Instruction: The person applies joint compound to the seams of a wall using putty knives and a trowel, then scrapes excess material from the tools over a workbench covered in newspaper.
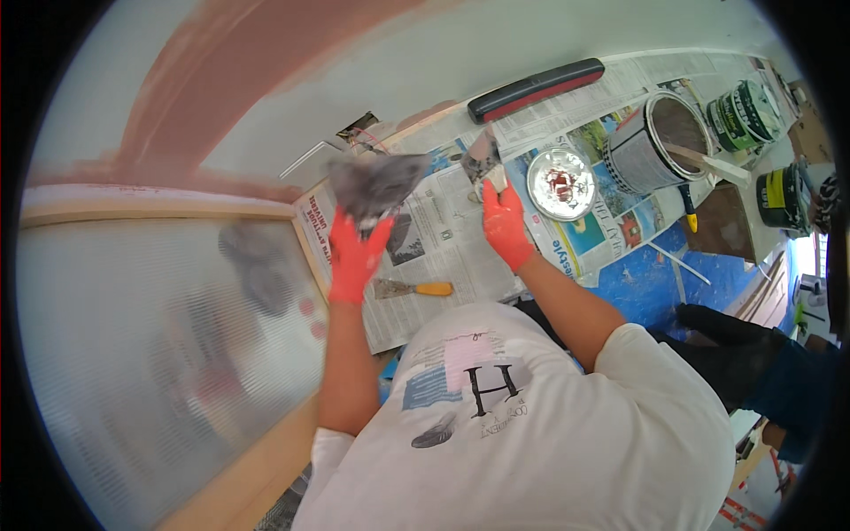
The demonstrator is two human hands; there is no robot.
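Observation:
My left hand (pixel 359 252), in a red glove, is closed on a wide, dark, blurred scraper (pixel 376 177) raised over newspaper. My right hand (pixel 506 226), also gloved, grips a smaller putty knife (pixel 482 159) with smears on its blade, which points away from me. Just right of it lies a round silver lid (pixel 549 164) with red-brown stains. A scraper with a yellow handle (pixel 434 288) lies on the newspaper between and below my hands.
Newspaper (pixel 443 226) covers the worktop. A black-and-red bar (pixel 536 90), paint cans (pixel 633 155), green tubs (pixel 735 119) and a blue sheet (pixel 646 283) are rightward. A painted wall stands behind, a translucent panel (pixel 177 354) left. Another person's dark-clothed leg (pixel 753 363) is at right.

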